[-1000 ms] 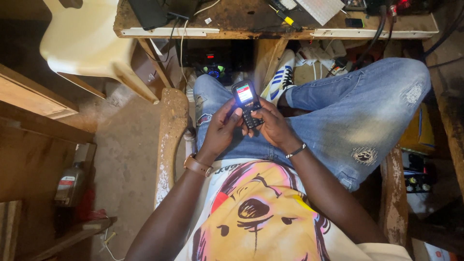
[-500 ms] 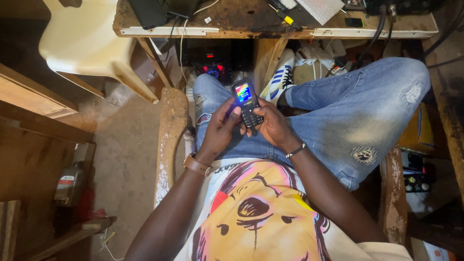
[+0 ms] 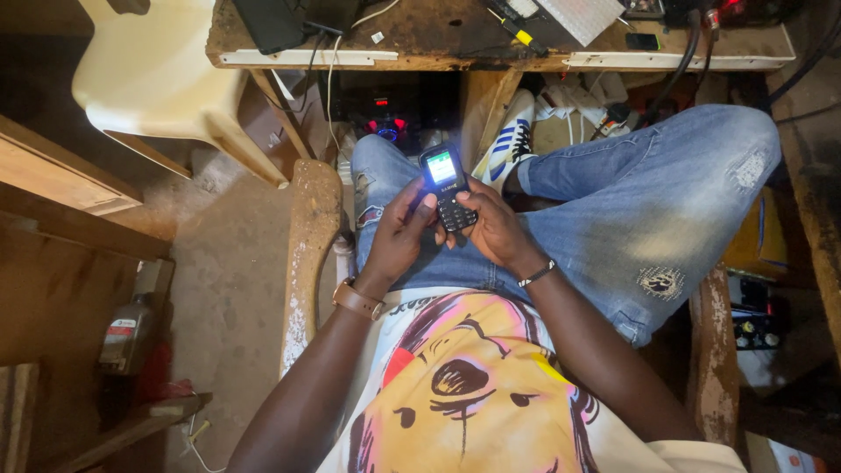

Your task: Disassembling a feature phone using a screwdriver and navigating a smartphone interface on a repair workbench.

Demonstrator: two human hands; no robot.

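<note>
1. Black and small, a keypad phone with a lit screen [image 3: 447,187] sits over the lap, just above the blue-jeaned thigh [image 3: 613,201], held up between both hands.
2. The left hand [image 3: 399,236] is closed around the phone's left edge, with its thumb lying across the keys.
3. The right hand [image 3: 492,229] wraps the phone's lower right side, fingers curled beneath and thumb on the keypad.
4. A brown leather strap [image 3: 356,300] circles the left wrist; a thin dark bracelet [image 3: 536,273] circles the right.
5. Ahead stands a worn wooden workbench [image 3: 420,39] strewn with cables and tools, with a cream plastic chair [image 3: 158,79] to its left.
6. A white striped sneaker [image 3: 511,140] rests under the bench, near the phone.
</note>
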